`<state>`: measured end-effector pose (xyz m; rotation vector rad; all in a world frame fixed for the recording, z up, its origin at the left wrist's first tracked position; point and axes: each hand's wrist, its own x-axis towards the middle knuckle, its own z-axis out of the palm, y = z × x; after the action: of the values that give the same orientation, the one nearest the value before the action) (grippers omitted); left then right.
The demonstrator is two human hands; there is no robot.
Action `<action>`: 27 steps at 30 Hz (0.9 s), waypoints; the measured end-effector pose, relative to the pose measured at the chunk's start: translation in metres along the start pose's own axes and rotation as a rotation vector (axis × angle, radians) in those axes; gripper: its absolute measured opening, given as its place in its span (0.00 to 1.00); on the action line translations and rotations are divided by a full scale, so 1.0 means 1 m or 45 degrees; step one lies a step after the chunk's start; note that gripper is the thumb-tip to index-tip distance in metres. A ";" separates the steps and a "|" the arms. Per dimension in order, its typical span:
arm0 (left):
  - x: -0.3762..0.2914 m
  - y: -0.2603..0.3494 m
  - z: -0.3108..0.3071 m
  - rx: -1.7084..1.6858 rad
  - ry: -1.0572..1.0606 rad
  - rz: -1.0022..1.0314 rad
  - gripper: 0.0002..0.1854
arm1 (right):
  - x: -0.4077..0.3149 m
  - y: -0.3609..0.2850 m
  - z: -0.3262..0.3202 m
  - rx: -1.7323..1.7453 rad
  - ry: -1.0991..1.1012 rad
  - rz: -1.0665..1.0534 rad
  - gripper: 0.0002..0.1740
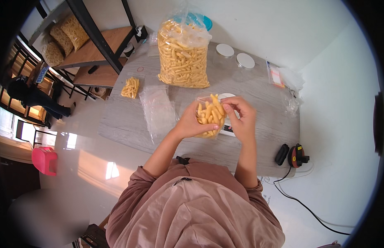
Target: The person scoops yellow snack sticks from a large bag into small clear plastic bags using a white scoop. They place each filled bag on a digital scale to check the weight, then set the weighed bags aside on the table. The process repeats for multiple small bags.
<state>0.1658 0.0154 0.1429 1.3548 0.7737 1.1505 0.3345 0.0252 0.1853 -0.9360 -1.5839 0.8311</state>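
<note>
My left hand holds a small clear plastic bag of yellow puffed snack sticks, thumb across its front. A few sticks rise to the bag's top. My right hand pinches the bag's upper right edge between thumb and fingers. Partly hidden behind the hands is a white digital kitchen scale. Left of my left hand lies a stack of flat clear plastic bags. Beyond it rests a filled small bag of sticks. A large clear sack of the same snacks stands at the back.
Two clear jars with white lids stand near the wall, and a teal lid behind the sack. A black case and a corded power outlet sit at the table's right. Shelving holds snack bags; a person is far left.
</note>
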 end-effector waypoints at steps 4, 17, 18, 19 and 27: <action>0.003 0.004 0.000 -0.094 -0.043 0.098 0.37 | -0.003 0.004 -0.004 0.006 0.039 -0.010 0.06; 0.008 -0.003 0.005 0.075 -0.092 0.185 0.25 | -0.005 -0.010 -0.007 -0.322 -0.028 -0.034 0.05; 0.008 -0.004 0.007 0.050 -0.064 0.181 0.23 | -0.005 -0.010 -0.007 -0.356 -0.006 -0.072 0.05; 0.009 -0.006 0.009 0.025 -0.036 0.176 0.21 | -0.005 -0.009 -0.007 -0.391 0.015 -0.109 0.05; 0.013 0.005 0.009 -0.114 0.054 0.069 0.08 | -0.009 -0.005 -0.008 -0.211 0.102 -0.097 0.25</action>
<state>0.1773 0.0235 0.1509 1.2872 0.7107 1.2456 0.3430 0.0151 0.1868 -1.0074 -1.6266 0.6086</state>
